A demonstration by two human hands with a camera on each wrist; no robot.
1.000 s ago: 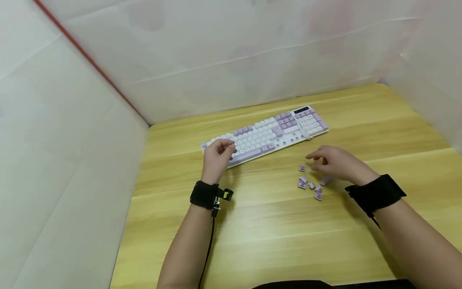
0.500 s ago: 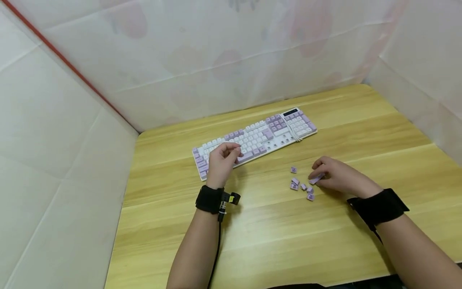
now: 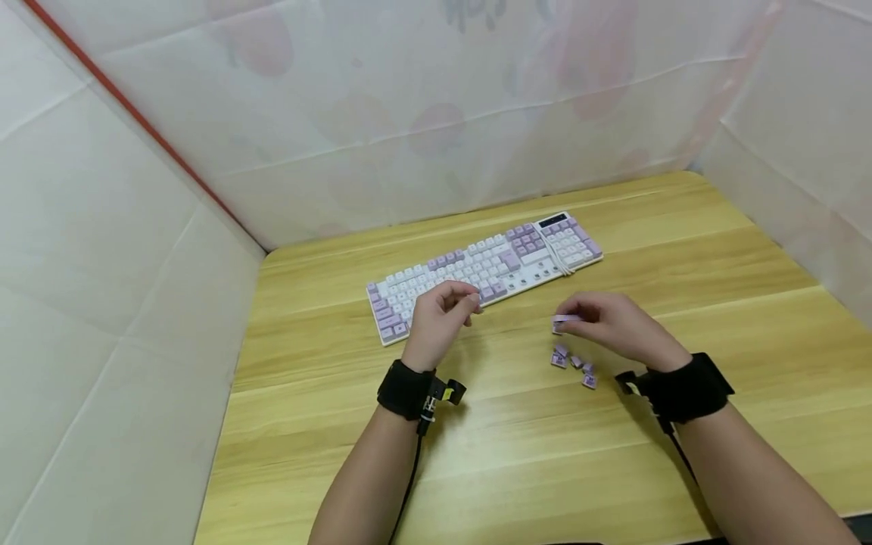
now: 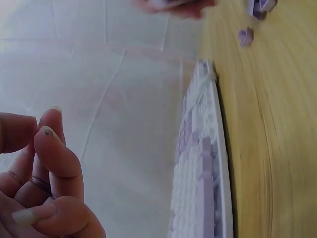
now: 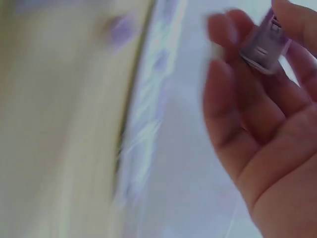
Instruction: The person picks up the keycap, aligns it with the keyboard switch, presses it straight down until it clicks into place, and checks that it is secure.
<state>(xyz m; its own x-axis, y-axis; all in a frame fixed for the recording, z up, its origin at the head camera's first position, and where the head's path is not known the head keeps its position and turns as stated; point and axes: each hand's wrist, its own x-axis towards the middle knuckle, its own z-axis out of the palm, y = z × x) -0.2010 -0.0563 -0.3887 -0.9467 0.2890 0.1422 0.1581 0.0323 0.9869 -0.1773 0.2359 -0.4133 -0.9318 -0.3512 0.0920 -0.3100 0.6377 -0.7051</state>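
My right hand (image 3: pixel 602 324) pinches a long purple keycap (image 5: pixel 267 47) between thumb and fingers, above the table. Below that hand, a small purple keycap is partly hidden. Several loose purple keycaps (image 3: pixel 559 359) lie a little nearer to me. Over the front edge of a white and purple keyboard (image 3: pixel 470 269) hovers my left hand (image 3: pixel 439 322). Its fingers are loosely curled, thumb and fingertips close together, and nothing shows between them in the left wrist view. Bare switch spots line the keyboard's lower right row.
The keyboard's white cable (image 3: pixel 557 256) lies bundled across its right part. Everything lies on a wood-grain table (image 3: pixel 504 454). Pale sheet walls (image 3: pixel 354 113) stand behind and at both sides. A black camera strap circles each wrist.
My right hand reached down to the long keycap, took hold of it and carried it left over the table. My left hand shifted slightly right along the keyboard; the head view also moved.
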